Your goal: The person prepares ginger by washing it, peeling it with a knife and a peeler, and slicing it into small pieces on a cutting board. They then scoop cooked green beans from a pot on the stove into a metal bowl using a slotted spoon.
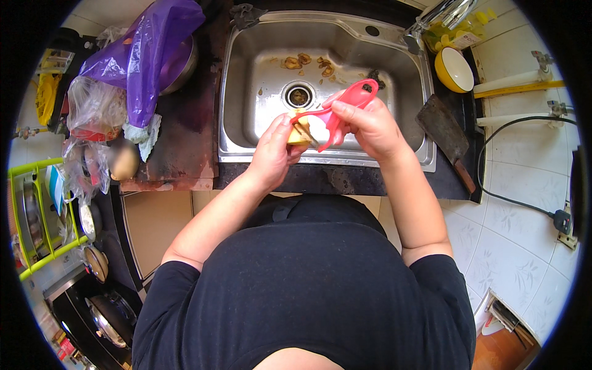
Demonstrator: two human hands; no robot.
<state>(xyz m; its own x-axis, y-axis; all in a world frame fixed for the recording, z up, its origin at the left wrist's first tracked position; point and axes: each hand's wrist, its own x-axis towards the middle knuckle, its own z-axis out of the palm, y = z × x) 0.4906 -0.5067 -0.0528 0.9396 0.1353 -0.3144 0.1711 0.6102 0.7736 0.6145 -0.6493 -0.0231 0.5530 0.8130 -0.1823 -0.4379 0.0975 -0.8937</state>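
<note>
Over the near part of the steel sink [246, 55], my left hand [269, 151] is closed around a yellow, partly peeled potato [297, 137]. My right hand [374, 128] grips a pink peeler [356, 95] by its looped handle. The peeler's head lies against the potato, and its blade is hard to make out there. Brown peelings [298, 61] are scattered on the sink floor behind the drain [300, 95].
A cleaver [444, 129] lies along the sink's right rim, below a yellow bowl [455, 69]. The faucet [445, 15] stands at the back right. Left of the sink are a purple plastic bag [145, 58], a cloth [143, 135] and a brown roundish item [125, 161].
</note>
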